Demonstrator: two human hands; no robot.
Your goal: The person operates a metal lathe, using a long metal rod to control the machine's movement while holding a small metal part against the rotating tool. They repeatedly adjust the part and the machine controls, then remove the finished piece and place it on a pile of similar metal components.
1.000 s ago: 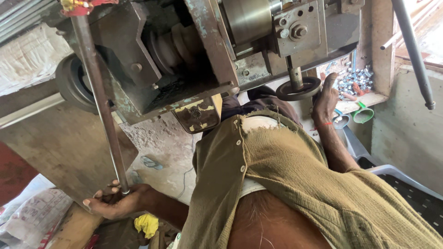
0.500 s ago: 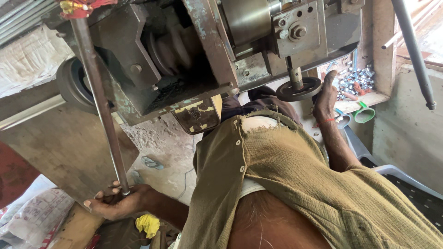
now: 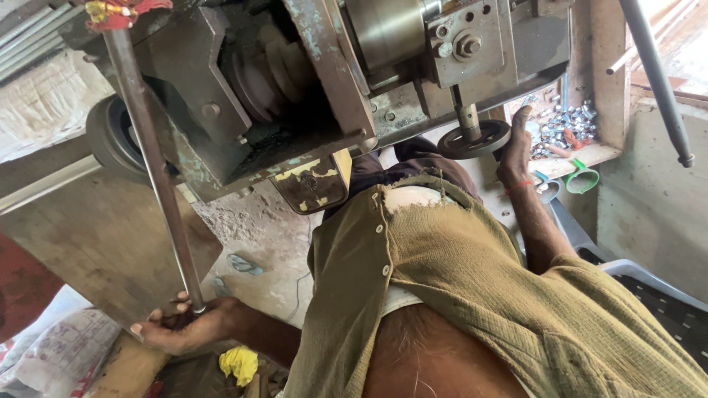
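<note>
One rod (image 3: pixel 151 169) — one handwheel (image 3: pixel 472 140) — two hands (image 3: pixel 177 328).

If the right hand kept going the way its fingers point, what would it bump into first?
Most likely the grey machine body: the right hand rests beside the round handwheel, fingers pointing up toward it. Depth is hard to judge.

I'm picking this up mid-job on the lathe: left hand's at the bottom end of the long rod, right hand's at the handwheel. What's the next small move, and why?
Probably a small turn of the handwheel with the right hand, which rests against its rim, while the left hand steadies the long steel rod at its lower end. Both controls are already in hand, so a slight feed seems likelier than any reaching.
</note>
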